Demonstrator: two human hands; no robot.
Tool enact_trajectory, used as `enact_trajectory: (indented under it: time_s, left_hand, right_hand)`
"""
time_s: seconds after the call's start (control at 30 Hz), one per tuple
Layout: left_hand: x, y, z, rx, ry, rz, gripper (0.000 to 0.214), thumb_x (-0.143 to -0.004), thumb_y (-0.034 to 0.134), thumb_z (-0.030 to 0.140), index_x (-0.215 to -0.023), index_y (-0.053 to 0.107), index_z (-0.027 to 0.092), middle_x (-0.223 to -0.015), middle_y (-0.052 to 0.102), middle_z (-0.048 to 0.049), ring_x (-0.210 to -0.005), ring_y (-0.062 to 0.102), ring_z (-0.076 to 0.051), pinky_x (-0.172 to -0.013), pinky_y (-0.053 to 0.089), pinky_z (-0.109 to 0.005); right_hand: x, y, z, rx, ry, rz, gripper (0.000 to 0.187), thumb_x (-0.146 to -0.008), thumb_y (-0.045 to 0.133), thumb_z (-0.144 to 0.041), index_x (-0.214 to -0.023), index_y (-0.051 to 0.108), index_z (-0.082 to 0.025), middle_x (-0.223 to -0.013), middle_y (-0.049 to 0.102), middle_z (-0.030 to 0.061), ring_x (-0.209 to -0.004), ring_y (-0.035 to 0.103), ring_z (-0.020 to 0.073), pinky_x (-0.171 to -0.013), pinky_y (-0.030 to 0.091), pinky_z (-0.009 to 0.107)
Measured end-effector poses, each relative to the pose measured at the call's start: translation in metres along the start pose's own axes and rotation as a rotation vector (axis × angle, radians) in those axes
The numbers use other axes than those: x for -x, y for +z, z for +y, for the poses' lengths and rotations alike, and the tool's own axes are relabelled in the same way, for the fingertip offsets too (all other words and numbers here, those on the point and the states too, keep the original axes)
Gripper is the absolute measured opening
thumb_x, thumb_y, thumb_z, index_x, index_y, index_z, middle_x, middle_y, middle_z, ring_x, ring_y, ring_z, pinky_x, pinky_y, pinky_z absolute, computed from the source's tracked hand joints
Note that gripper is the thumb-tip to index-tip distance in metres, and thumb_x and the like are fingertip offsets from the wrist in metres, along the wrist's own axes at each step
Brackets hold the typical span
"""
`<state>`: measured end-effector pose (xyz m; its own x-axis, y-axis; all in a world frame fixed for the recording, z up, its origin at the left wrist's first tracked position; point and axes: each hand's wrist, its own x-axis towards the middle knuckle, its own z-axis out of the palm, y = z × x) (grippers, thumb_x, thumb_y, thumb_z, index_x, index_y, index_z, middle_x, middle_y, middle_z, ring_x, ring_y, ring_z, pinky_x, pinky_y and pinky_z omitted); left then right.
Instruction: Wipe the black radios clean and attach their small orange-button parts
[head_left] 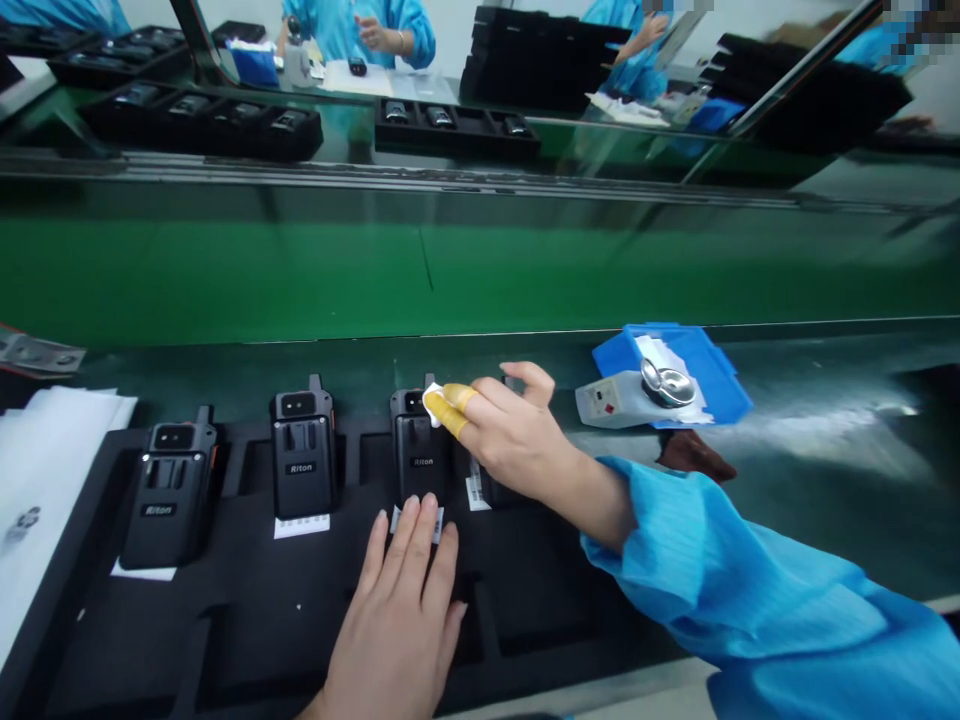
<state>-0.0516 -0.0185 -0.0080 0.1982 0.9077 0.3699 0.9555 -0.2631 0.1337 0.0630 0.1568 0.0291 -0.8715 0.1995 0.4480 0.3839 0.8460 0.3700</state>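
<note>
Several black handheld radios marked "Riton" lie camera side up in a black foam tray (259,620). Two of them, the far-left radio (159,510) and the second radio (303,468), are untouched, with white paper slips showing under their lower ends. On the third radio (422,462), my left hand (405,610) rests with its fingers stretched out at the lower end, over a white label. My right hand (517,435), wearing yellow finger cots, presses a small white wipe (433,403) near that radio's camera and antenna. A fourth radio (502,493) is mostly hidden beneath my right hand.
At the right, a blue bin (720,385) holds white paper, with a pale bottle (611,400) with a metal cap lying against it. White sheets (56,480) lie left. Beyond the green belt (337,270), people in blue sleeves work near other black trays (457,140).
</note>
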Motion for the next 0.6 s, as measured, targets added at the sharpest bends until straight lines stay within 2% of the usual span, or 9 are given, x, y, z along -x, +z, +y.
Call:
enact_trajectory:
  time_s: [0.3, 0.47, 0.6]
  left_hand:
    - [0.007, 0.005, -0.006, -0.008, 0.054, -0.087, 0.043, -0.088, 0.049, 0.029, -0.127, 0.051, 0.013, -0.136, 0.052, -0.0148, -0.126, 0.047, -0.028, -0.105, 0.037, -0.043]
    - [0.007, 0.004, -0.007, -0.03, 0.068, -0.11, 0.044, -0.088, 0.049, 0.029, -0.129, 0.051, 0.013, -0.139, 0.048, -0.0147, -0.127, 0.046, -0.028, -0.103, 0.039, -0.042]
    - [0.005, 0.004, -0.003, -0.001, 0.041, -0.069, 0.04, -0.089, 0.047, 0.028, -0.125, 0.053, 0.013, -0.135, 0.052, -0.0149, -0.125, 0.048, -0.028, -0.1, 0.042, -0.043]
  right_hand:
    - [-0.012, 0.01, -0.013, 0.008, 0.016, 0.086, 0.023, -0.09, 0.045, -0.012, -0.096, 0.066, -0.02, -0.082, 0.06, -0.0013, -0.081, 0.046, 0.0127, -0.096, 0.018, 0.041]
    - [0.001, 0.007, -0.01, 0.06, 0.084, 0.034, 0.028, -0.088, 0.042, -0.009, -0.082, 0.067, -0.021, -0.074, 0.058, -0.0019, -0.077, 0.044, 0.0124, -0.096, 0.018, 0.04]
    - [0.012, 0.005, -0.013, 0.068, 0.112, 0.033, 0.028, -0.085, 0.045, -0.009, -0.065, 0.062, -0.02, -0.071, 0.058, -0.0011, -0.076, 0.045, 0.0128, -0.096, 0.019, 0.04]
